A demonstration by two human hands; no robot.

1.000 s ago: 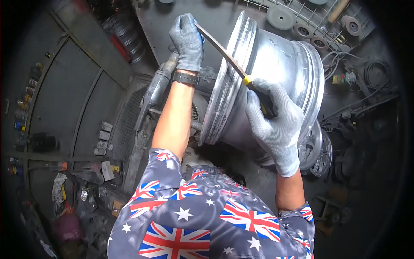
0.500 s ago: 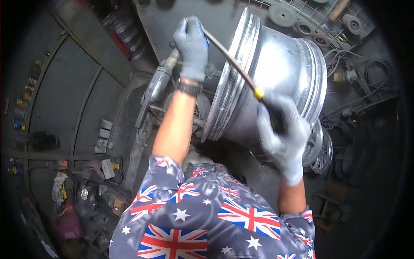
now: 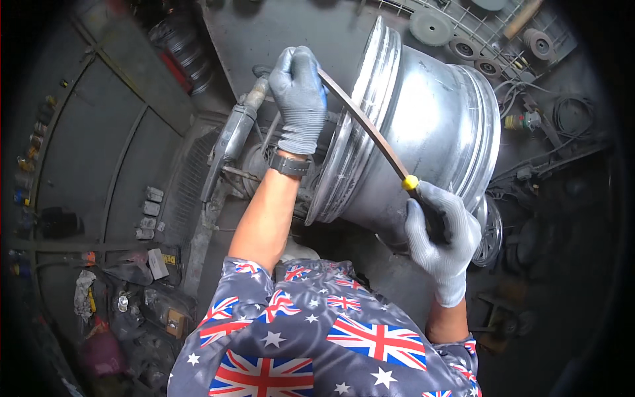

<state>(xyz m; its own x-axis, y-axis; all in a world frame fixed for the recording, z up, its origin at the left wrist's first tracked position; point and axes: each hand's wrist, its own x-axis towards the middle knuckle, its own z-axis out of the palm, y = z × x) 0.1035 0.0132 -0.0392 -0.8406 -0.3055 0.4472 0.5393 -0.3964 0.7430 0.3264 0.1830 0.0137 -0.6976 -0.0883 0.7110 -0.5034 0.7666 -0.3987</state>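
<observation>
A silver metal wheel rim (image 3: 430, 119) stands in front of me, its stepped outer lip on the left side. Across that lip lies a long flat file (image 3: 372, 132) with a black and yellow handle, slanting from upper left to lower right. My right hand (image 3: 444, 231), in a grey glove, is wrapped around the handle. At the far end, my gloved left hand (image 3: 301, 96) is closed on the file's tip. The file crosses in front of the lip; exactly where it touches is hard to make out.
A grey metal cylinder with a shaft (image 3: 235, 132) stands left of the rim. Grinding discs (image 3: 431, 28) hang on a wire rack at the back right, near a coiled cable (image 3: 574, 114). Small cans (image 3: 151, 208) and a brown box (image 3: 176, 323) sit at the left.
Both hands and the file have moved nearer to me and slightly to the right across the rim's lip. My grip on the file stays the same.
</observation>
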